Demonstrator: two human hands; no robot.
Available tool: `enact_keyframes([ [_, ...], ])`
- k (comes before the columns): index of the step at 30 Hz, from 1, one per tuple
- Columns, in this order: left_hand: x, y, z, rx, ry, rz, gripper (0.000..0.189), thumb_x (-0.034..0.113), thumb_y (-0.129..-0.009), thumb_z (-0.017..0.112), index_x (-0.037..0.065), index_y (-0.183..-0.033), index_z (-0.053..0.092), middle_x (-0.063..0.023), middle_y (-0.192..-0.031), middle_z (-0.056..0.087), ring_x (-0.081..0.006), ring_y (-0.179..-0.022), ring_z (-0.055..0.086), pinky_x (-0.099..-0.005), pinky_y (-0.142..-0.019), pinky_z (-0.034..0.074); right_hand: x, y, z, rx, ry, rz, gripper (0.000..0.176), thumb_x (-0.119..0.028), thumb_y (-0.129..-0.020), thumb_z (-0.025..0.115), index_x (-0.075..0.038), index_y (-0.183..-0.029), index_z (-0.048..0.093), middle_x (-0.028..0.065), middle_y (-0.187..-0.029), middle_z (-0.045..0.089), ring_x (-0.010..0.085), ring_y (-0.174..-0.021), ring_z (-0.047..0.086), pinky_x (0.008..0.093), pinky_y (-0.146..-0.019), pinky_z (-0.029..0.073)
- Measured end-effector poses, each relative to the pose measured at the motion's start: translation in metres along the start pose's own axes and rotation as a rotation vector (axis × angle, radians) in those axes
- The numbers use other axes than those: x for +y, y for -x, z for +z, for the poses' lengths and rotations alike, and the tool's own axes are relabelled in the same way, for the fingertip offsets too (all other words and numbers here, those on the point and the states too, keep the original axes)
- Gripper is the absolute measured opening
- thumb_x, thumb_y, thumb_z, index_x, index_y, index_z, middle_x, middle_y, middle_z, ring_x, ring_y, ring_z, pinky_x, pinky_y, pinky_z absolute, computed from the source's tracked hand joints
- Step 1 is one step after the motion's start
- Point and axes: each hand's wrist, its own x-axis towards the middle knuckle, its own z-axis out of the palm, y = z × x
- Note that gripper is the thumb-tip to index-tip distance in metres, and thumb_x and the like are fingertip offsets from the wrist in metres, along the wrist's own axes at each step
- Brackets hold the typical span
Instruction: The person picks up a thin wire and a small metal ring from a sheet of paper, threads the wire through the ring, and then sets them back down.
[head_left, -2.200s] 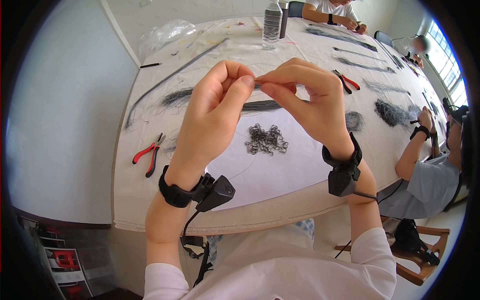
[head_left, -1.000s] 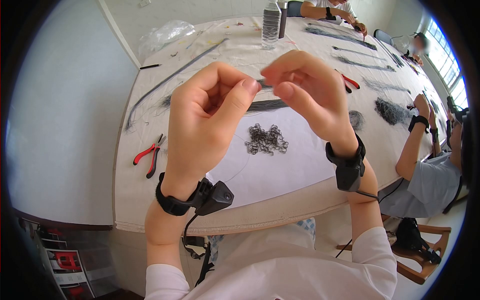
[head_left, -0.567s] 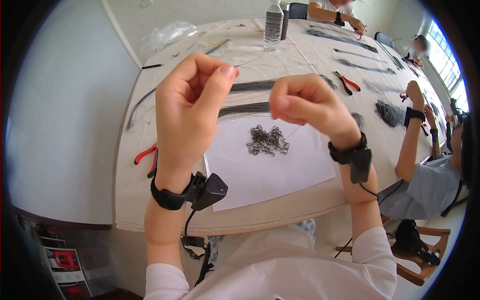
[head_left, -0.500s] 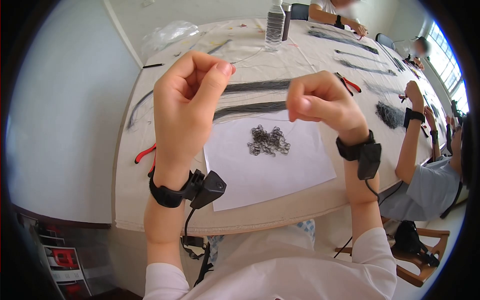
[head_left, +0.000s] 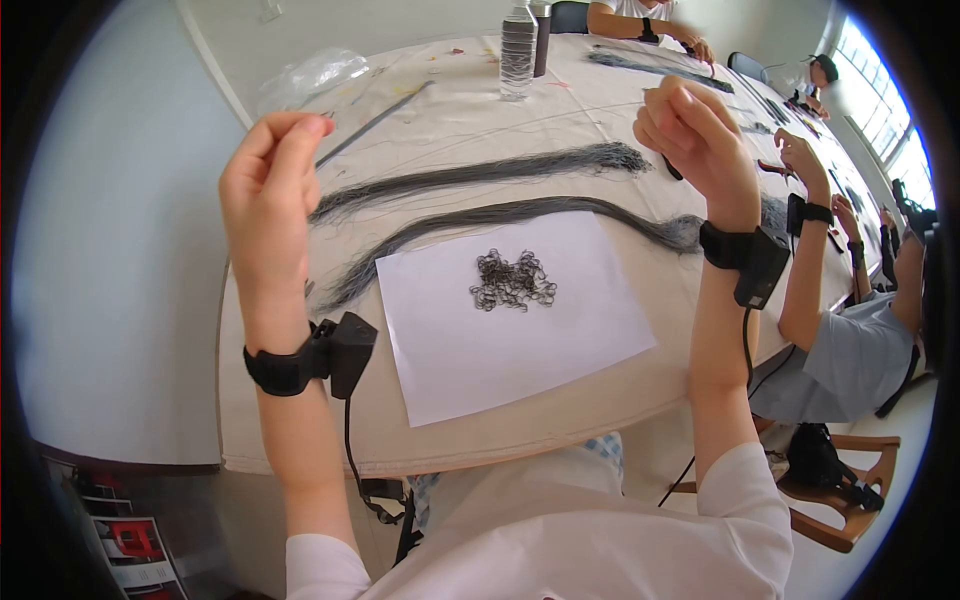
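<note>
My left hand (head_left: 268, 205) is raised at the left, thumb and index finger pinched together. My right hand (head_left: 700, 150) is up at the right, fingers curled closed. Whatever either holds is too fine to make out; a faint thin line runs across the table between them. Below and between the hands, a pile of small dark wire loops (head_left: 512, 281) rests on a white paper sheet (head_left: 500, 370). Behind the sheet lie two long bundles of dark grey wire, the farther bundle (head_left: 480, 172) and the nearer bundle (head_left: 500, 210).
A water bottle (head_left: 517, 55) and a dark flask (head_left: 542, 40) stand toward the back. A clear plastic bag (head_left: 315, 78) is at the back left. Co-workers sit at the right and far side; one co-worker's hand (head_left: 803, 160) is near red-handled pliers (head_left: 775, 168).
My hands have moved apart, the left one leftward and the right one up and to the right, both still closed. The view has shifted slightly.
</note>
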Motion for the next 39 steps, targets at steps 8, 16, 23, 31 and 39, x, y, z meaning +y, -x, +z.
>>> enact_keyframes([
  [8, 0.004, -0.010, -0.023, 0.118, 0.056, 0.040, 0.015, 0.012, -0.089, 0.059, -0.002, -0.086, 0.063, 0.0096, -0.056, 0.033, -0.0004, -0.048, 0.021, -0.0214, -0.044, 0.016, 0.028, -0.008, -0.041, -0.127, -0.207, 0.098, 0.028, -0.027, -0.100, 0.044, -0.009, -0.079, 0.048, 0.0006, -0.084, 0.045, 0.0120, -0.079, 0.040, 0.0262, -0.071, 0.035],
  [16, -0.001, -0.005, -0.021, -0.008, 0.047, 0.004, 0.012, 0.012, -0.088, 0.061, 0.002, -0.082, 0.063, 0.0094, -0.058, 0.041, 0.0004, -0.048, 0.026, -0.0196, -0.044, 0.019, 0.010, -0.007, -0.029, -0.005, -0.931, -0.278, 0.020, -0.022, -0.097, 0.049, -0.007, -0.085, 0.053, 0.0048, -0.096, 0.052, 0.0147, -0.094, 0.049, 0.0312, -0.089, 0.039],
  [23, 0.002, 0.008, 0.005, -0.145, -0.065, 0.065, 0.013, 0.015, -0.089, 0.063, 0.004, -0.083, 0.064, 0.0069, -0.064, 0.055, 0.0016, -0.053, 0.034, -0.0184, -0.048, 0.025, -0.040, 0.001, -0.002, -0.099, -0.792, -0.216, 0.011, -0.012, -0.095, 0.042, -0.004, -0.090, 0.048, 0.0004, -0.079, 0.039, 0.0106, -0.059, 0.032, 0.0235, -0.053, 0.027],
  [31, 0.007, 0.039, 0.041, -0.366, -0.214, 0.221, 0.009, 0.006, -0.086, 0.065, 0.003, -0.079, 0.059, 0.0064, -0.057, 0.049, 0.0008, -0.051, 0.034, -0.0177, -0.047, 0.025, -0.048, 0.004, 0.081, -0.275, 0.610, -0.379, 0.031, 0.004, -0.088, 0.043, 0.005, -0.112, 0.062, 0.0088, -0.091, 0.062, 0.0046, -0.073, 0.052, 0.0182, -0.058, 0.037],
  [39, 0.008, 0.049, 0.052, -0.387, -0.221, 0.193, 0.005, -0.002, -0.081, 0.064, 0.002, -0.081, 0.060, 0.0021, -0.057, 0.052, -0.0024, -0.050, 0.041, -0.0187, -0.047, 0.032, -0.064, 0.013, 0.123, 0.017, 0.662, 0.060, 0.012, 0.006, -0.082, 0.063, 0.001, -0.092, 0.066, 0.0007, -0.081, 0.066, 0.0018, -0.056, 0.047, 0.0145, -0.052, 0.033],
])
